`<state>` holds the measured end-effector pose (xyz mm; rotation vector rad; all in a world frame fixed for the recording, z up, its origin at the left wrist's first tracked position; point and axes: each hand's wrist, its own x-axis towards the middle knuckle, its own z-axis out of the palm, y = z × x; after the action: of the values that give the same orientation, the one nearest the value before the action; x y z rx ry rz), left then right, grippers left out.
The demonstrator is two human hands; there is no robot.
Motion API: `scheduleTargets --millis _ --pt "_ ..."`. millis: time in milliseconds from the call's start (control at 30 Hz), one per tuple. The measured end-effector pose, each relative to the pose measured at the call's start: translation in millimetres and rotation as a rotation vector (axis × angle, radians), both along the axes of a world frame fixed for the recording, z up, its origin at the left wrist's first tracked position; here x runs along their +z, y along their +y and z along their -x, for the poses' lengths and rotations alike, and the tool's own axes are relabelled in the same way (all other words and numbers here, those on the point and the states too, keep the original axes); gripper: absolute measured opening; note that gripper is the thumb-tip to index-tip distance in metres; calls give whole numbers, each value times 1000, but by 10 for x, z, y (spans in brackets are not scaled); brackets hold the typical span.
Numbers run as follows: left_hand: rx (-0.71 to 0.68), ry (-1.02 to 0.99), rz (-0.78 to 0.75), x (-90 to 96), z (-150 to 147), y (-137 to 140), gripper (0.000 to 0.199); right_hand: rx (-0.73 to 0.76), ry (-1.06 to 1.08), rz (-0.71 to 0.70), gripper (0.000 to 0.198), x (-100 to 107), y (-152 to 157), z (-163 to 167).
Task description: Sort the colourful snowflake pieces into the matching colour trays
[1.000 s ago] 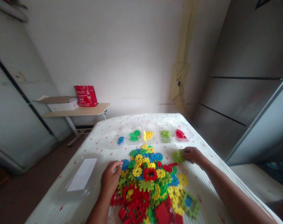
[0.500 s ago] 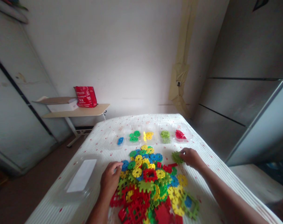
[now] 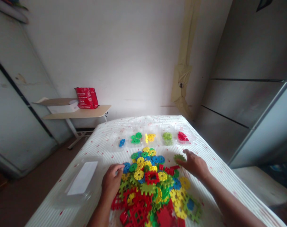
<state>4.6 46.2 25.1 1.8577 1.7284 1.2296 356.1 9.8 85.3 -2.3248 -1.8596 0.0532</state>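
Note:
A mixed heap of plastic interlocking pieces lies in front of me: yellow notched discs [image 3: 139, 174], blue discs [image 3: 160, 159], red square frames [image 3: 152, 177] and lime-green square pieces [image 3: 148, 188]. My left hand [image 3: 112, 179] rests at the heap's left edge with curled fingers, its fingertips beside a blue disc [image 3: 126, 167]. Whatever it may hold is hidden. To the right of the heap, my right hand [image 3: 194, 163] has its thumb and fingers apart over a lime-green piece [image 3: 179, 157] lying on the cloth. The thumb overlaps that piece's near edge.
Beyond the heap stands a row of clear containers with blue pieces [image 3: 122, 142], green pieces [image 3: 136, 137], yellow pieces [image 3: 151, 137], lime pieces [image 3: 167, 136] and red pieces [image 3: 182, 136]. A clear plastic lid [image 3: 86, 192] with white paper [image 3: 83, 178] lies left. A side table [image 3: 96, 113] bears a red bag [image 3: 87, 98].
The fingers of my right hand have spread and let go of the lime-green piece, which stays on the cloth. My left hand has hardly moved.

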Motion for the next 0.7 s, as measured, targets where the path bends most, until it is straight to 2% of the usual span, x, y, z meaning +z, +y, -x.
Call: scheduleTargets --millis 100,333,567,700 --pt "-4 -12 -7 -17 0 2 26 12 -48 -7 60 -86 -24 57" --pt "2 -10 -8 -40 7 17 26 44 -88 -52 35 -209 16 4" --pt "-11 1 -9 -53 29 13 26 112 -43 -84 26 -217 38 -34" --pt "-20 -2 -4 -68 36 20 25 111 105 -101 23 -104 39 -103"
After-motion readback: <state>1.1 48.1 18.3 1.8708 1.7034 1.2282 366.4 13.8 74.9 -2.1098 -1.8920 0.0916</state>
